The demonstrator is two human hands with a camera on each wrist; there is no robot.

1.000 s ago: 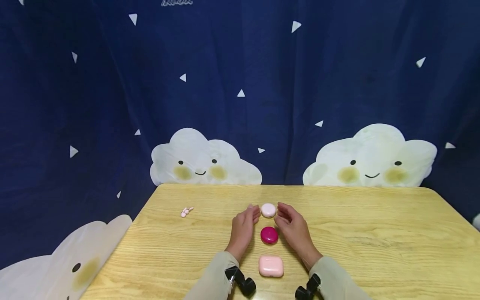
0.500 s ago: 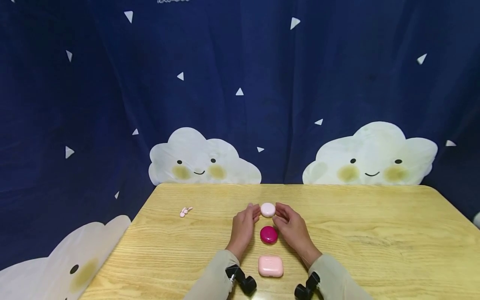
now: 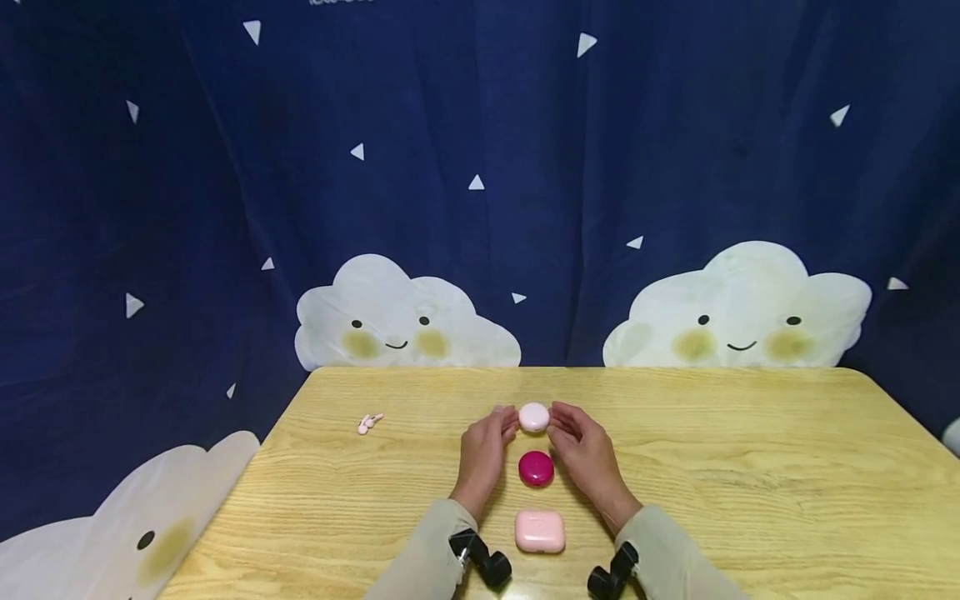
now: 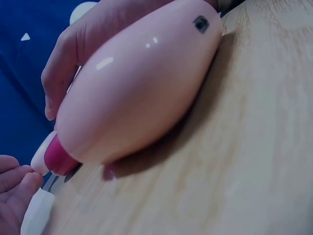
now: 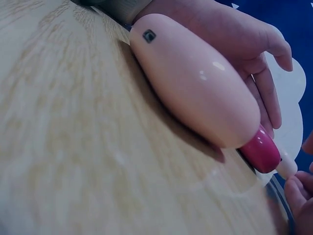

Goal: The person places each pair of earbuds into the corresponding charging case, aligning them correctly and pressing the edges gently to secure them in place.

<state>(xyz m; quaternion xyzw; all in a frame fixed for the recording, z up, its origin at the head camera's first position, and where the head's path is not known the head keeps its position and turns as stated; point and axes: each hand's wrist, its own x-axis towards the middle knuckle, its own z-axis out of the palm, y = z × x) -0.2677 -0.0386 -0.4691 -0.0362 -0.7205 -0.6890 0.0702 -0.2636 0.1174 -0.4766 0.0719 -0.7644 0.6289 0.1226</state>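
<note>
A pale pink round case [image 3: 534, 417] lies flat on the table between my two hands. My left hand [image 3: 482, 458] rests on its left side and my right hand [image 3: 590, 458] on its right. The fingers look loosely bent, with fingertips at the case's edge; both wrist views show fingertips against or very near it. Just nearer is a glossy magenta round case [image 3: 536, 469], between the hands and apart from them. Nearest of the three, a pink rounded-rectangular earbud case [image 3: 540, 532] stands between the forearms. It looms large in the left wrist view, hiding part of the right hand.
A pair of small pale pink earbuds [image 3: 367, 423] lies far left on the wooden table [image 3: 750, 483]. A dark blue curtain [image 3: 450, 125] with clouds and triangles hangs behind the table's back edge. Black wrist cameras [image 3: 483, 562] sit on the sleeves.
The head view has shifted slightly. Both hands stay around the pale pink case, with the right fingertips marginally closer to it. The cases and earbuds keep their places on the table.
</note>
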